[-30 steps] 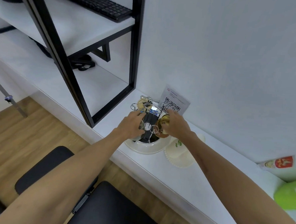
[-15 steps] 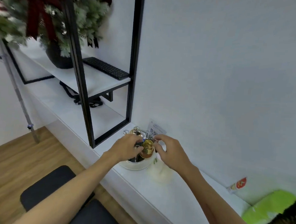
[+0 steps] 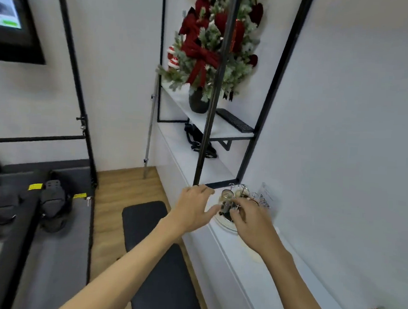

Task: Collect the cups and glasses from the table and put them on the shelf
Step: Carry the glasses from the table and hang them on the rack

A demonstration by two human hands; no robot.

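Two hands reach a wire rack [image 3: 237, 199] of small glasses [image 3: 226, 196] on a white counter [image 3: 246, 274].
Left hand [image 3: 193, 207] spread beside the rack; right hand [image 3: 251, 219] curled over it, grip unclear. Glasses look light, slippery, breakable: hold their sides.

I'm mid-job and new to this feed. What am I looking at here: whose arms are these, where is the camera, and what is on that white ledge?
There is no machine: a person's two bare arms, filmed by one wide-angle camera worn on their head, looking forward and down. On the white ledge stands a round white rack with wire prongs holding small glasses. The right hand is over the rack, fingers curled among the glasses; what it grips is too blurred to tell. The left hand is beside the rack, fingers relaxed, holding nothing. Behind stands a black-framed shelf with a decorated little tree and a keyboard.
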